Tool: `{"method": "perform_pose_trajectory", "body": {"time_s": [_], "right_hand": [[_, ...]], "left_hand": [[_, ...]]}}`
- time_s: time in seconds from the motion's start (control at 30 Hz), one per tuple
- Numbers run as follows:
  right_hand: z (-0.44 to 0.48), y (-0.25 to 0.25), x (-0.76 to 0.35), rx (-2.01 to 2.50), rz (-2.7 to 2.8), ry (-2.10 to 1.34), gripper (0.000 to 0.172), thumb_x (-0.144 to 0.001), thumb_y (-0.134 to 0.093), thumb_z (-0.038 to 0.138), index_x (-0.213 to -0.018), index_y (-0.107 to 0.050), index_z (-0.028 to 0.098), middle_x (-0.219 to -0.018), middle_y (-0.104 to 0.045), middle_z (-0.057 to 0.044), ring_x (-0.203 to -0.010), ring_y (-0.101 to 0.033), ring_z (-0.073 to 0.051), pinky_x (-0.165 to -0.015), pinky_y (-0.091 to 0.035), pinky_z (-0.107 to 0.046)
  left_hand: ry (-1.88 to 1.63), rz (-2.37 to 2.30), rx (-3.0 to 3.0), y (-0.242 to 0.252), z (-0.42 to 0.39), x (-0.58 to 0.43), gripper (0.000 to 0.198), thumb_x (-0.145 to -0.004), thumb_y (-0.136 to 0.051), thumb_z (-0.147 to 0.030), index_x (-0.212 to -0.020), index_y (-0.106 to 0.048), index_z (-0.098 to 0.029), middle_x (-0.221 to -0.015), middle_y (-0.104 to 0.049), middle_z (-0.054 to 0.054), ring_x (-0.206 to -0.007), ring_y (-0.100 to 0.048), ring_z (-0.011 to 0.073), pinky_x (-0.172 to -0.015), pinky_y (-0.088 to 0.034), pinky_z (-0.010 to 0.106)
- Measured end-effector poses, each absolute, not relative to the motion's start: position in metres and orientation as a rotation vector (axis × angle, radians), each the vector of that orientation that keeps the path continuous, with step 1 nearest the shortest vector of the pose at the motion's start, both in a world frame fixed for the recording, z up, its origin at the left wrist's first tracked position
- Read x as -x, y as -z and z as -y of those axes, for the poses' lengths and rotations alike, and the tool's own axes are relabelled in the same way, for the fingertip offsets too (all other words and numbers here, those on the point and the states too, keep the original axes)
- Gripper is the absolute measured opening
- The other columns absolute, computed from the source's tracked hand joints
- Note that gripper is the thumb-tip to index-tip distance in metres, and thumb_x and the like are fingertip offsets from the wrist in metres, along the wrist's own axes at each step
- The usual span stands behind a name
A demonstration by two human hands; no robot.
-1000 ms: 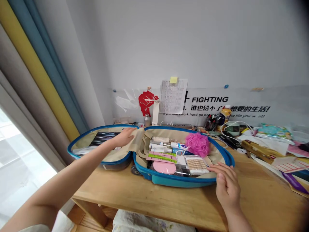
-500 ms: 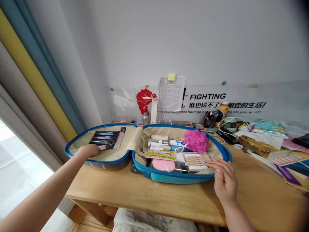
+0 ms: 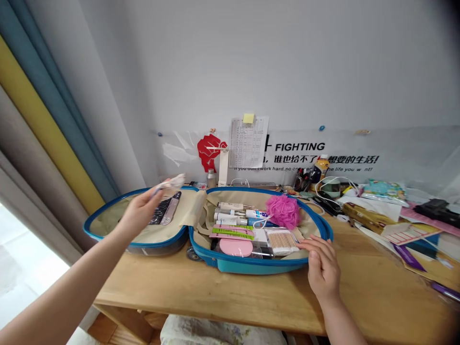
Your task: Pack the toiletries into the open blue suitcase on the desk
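A small blue suitcase (image 3: 247, 266) lies open on the wooden table, both halves facing up. My left hand (image 3: 140, 211) is closed on a small clear plastic packet (image 3: 174, 183), raised over the left half; its contents are blurred. Beneath it, partly hidden by the hand, lies a dark pack (image 3: 166, 211). My right hand (image 3: 323, 266) has its fingers stretched over the right half's rim, their tips beside a pack of cotton swabs (image 3: 282, 240). Also in that half are a pink bath puff (image 3: 283, 212), a pink oval case (image 3: 236, 247), white tubes and pink-and-green packets (image 3: 233, 232).
Right of the suitcase are a golden box (image 3: 370, 217), a wet-wipes pack (image 3: 384, 190), papers and cables. A yellow-labelled bottle (image 3: 319, 171) and a silver bottle (image 3: 211, 178) stand by the wall. Curtains (image 3: 46, 110) hang at left.
My left hand has lifted out of the left half, rising to the right with the clear packet. The right hand stays at the rim. The view has shifted slightly.
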State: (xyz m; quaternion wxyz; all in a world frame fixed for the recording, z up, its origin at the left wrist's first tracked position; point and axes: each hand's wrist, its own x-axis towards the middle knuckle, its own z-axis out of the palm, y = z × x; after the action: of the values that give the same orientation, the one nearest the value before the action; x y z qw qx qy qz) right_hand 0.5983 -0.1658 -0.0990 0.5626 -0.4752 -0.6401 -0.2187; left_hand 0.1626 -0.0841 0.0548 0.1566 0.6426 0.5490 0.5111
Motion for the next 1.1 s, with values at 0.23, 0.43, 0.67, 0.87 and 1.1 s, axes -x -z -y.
{"method": "perform_pose_trajectory", "body": {"time_s": [0.23, 0.43, 0.67, 0.87, 1.1], "right_hand": [[0.166, 0.099, -0.598, 1.105, 1.517, 0.518, 0.031, -0.095, -0.04, 0.021, -0.086, -0.069, 0.024, -0.09, -0.072, -0.003, -0.102, -0.065, -0.022, -0.103, -0.039, -0.045], [0.167, 0.101, -0.599, 1.11, 1.52, 0.527, 0.031, -0.095, -0.04, 0.02, -0.087, -0.07, 0.024, -0.09, -0.072, -0.004, -0.102, -0.064, -0.022, -0.103, -0.039, -0.044], [0.168, 0.099, -0.598, 1.153, 1.517, 0.518, 0.036, -0.097, -0.036, 0.026, -0.085, -0.07, 0.023, -0.088, -0.072, -0.005, -0.103, -0.064, -0.022, -0.103, -0.039, -0.045], [0.168, 0.099, -0.598, 1.141, 1.527, 0.518, 0.034, -0.097, -0.037, 0.024, -0.086, -0.07, 0.024, -0.089, -0.073, -0.005, -0.103, -0.064, -0.023, -0.103, -0.039, -0.045], [0.167, 0.101, -0.601, 1.14, 1.528, 0.507, 0.036, -0.097, -0.037, 0.025, -0.087, -0.072, 0.024, -0.089, -0.072, -0.006, -0.104, -0.063, -0.024, -0.102, -0.039, -0.047]], "left_hand": [[-1.048, -1.03, -2.289, -0.03, 0.04, -0.31, 0.055, -0.1, -0.03, -0.049, -0.14, -0.055, -0.022, -0.149, -0.052, 0.005, -0.142, -0.042, 0.0221, -0.122, -0.028, 0.041], [-0.724, -0.964, -2.443, 0.011, 0.022, -0.384, 0.046, -0.101, -0.036, -0.034, -0.142, -0.053, -0.021, -0.152, -0.049, 0.009, -0.144, -0.04, 0.0226, -0.122, -0.028, 0.042], [-0.208, -0.866, -2.623, 0.03, 0.03, -0.393, 0.048, -0.099, -0.045, -0.036, -0.144, -0.051, -0.022, -0.159, -0.037, 0.013, -0.15, -0.027, 0.0305, -0.122, -0.022, 0.047], [0.124, -0.821, -2.695, 0.024, 0.038, -0.389, 0.062, -0.1, -0.03, -0.058, -0.155, -0.031, -0.029, -0.165, -0.017, 0.014, -0.152, -0.009, 0.0395, -0.115, -0.007, 0.071], [0.222, -0.817, -2.731, 0.012, 0.045, -0.392, 0.065, -0.101, -0.023, -0.057, -0.157, -0.024, -0.025, -0.166, -0.015, 0.014, -0.152, -0.009, 0.0354, -0.12, -0.013, 0.06]]}}
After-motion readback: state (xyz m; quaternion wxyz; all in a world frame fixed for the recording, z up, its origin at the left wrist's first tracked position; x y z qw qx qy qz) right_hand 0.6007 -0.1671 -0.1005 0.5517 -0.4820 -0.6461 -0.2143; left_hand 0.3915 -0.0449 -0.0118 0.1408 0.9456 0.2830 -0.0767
